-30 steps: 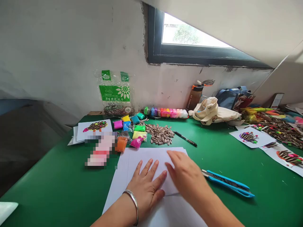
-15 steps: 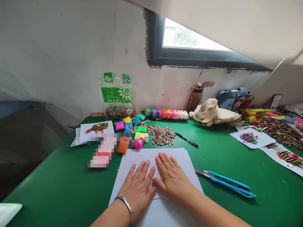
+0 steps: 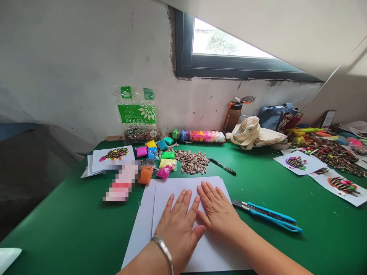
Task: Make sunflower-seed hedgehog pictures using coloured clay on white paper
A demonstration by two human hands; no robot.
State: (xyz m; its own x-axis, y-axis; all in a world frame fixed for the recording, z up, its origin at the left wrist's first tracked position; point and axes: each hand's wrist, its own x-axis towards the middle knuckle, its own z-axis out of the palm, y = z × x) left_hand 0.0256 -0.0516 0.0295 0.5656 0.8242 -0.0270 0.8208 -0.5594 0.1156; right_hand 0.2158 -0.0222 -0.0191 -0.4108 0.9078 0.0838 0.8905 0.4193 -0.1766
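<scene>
Both hands lie flat on white paper (image 3: 229,256) in the lower middle of the view. A smaller white sheet (image 3: 169,187) rests on top of a larger one (image 3: 140,225), whose left strip shows. My left hand (image 3: 179,223), with a silver bangle at the wrist, presses on the upper sheet with fingers spread. Beside it, my right hand (image 3: 219,208) is also laid out flat, its thumb close to the left hand's fingers. Neither hand holds anything. A blue utility knife (image 3: 269,215) with its blade out lies right of the paper.
Behind the paper are sunflower seeds (image 3: 192,161), a black pen (image 3: 222,166) and several packets of coloured clay (image 3: 146,174). Seed pictures (image 3: 298,164) lie on the right, another (image 3: 113,154) at left. A seed bag (image 3: 137,118), a bottle (image 3: 231,118) and a cloth bag (image 3: 255,133) stand by the wall.
Both hands have slid a little to the right along with the upper sheet, baring the lower sheet's left strip. The whole view has shifted slightly.
</scene>
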